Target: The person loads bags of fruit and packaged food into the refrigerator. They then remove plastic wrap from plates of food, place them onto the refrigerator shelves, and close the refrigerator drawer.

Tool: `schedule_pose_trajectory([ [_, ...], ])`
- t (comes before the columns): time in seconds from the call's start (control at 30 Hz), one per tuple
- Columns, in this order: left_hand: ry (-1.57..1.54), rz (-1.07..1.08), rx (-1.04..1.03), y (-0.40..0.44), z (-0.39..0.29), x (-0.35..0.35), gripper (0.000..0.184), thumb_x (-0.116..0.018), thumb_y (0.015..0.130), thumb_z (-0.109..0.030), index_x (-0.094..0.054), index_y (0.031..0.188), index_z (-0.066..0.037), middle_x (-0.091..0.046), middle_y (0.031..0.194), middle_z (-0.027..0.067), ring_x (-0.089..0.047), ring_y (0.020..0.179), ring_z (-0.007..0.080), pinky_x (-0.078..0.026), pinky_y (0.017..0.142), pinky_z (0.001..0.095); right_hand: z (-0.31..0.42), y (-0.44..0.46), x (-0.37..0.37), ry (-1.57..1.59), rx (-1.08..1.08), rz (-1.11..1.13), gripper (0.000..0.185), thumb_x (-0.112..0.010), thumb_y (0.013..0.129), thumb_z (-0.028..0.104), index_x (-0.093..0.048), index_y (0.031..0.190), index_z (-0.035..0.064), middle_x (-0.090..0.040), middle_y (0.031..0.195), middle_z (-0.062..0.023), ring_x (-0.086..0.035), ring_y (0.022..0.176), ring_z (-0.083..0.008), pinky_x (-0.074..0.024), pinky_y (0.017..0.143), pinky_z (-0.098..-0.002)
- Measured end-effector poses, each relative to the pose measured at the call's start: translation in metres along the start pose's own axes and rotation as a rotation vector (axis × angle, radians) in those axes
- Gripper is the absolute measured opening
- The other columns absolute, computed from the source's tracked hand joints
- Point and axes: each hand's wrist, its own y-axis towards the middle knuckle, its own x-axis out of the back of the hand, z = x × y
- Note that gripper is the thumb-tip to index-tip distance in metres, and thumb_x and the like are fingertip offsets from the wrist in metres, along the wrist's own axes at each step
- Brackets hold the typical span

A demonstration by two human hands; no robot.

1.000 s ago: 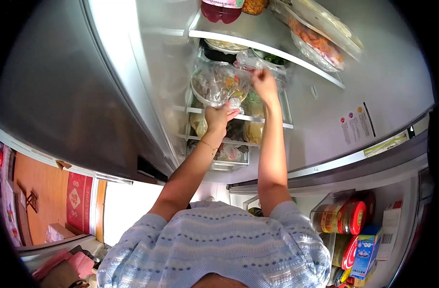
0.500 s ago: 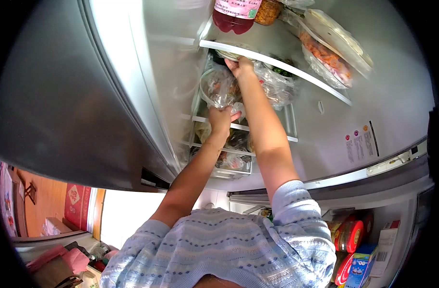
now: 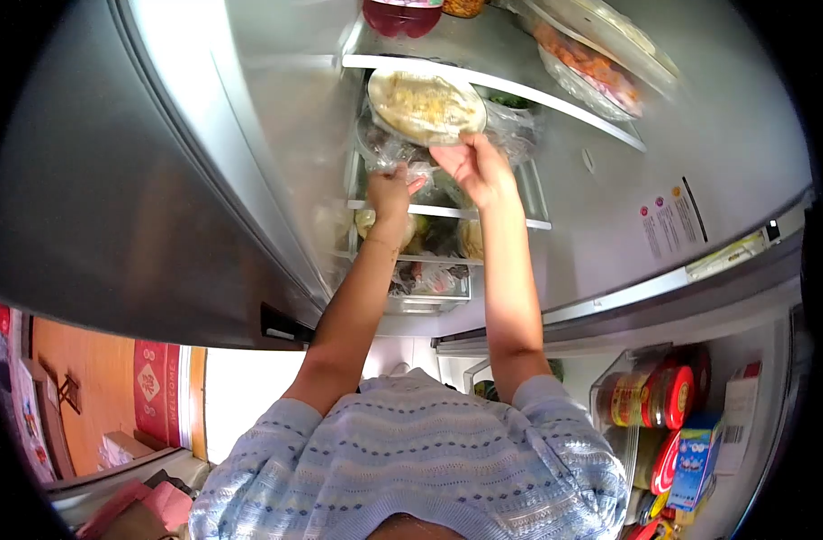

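In the head view, my right hand grips the near edge of an oval white plate of pale yellowish food, apparently under clear film. The plate sticks out beneath the upper glass shelf, over a bowl wrapped in clear plastic. Closed at the near edge of that wrapped bowl is my left hand, its thumb pointing right; the plate covers most of the bowl. Right of the plate, green food and crumpled clear plastic show under the shelf.
A bottle of dark red drink and stacked covered dishes stand on the upper shelf, whose white front edge runs above my hands. Lower shelves hold bagged food. The open door at right carries red-lidded jars; another dark door stands left.
My right hand has drawn the plate out from under the upper shelf, toward me. My left hand stays low by the wrapped bowl. The whole view has shifted slightly.
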Motion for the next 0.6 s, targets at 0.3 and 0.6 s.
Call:
schedule_pose_trajectory([
  [0.3,0.259,-0.042,-0.248,-0.089,-0.015,0.019,0.025,-0.048,0.086,-0.006,-0.031,0.103,0.001,-0.042,0.096,0.0139,-0.049,0.066,0.0162,-0.046,0.055,0.0265,-0.019,-0.149,0.025,-0.089,0.192,-0.056,0.022,-0.045,0.085,0.005,-0.051,0.094,-0.0137,-0.061,0.091,-0.0226,-0.064,0.079,-0.0284,-0.0548,0.074,-0.0397],
  [0.6,0.357,0.293,-0.107,-0.183,-0.074,0.008,0.034,-0.035,0.095,-0.034,-0.041,0.105,-0.002,-0.048,0.097,0.0072,-0.048,0.078,0.0114,-0.043,0.066,0.0248,-0.046,-0.254,0.031,-0.07,0.334,-0.254,0.025,-0.048,0.086,0.008,-0.052,0.098,-0.0137,-0.062,0.092,-0.0208,-0.064,0.078,-0.0245,-0.0546,0.073,-0.0373],
])
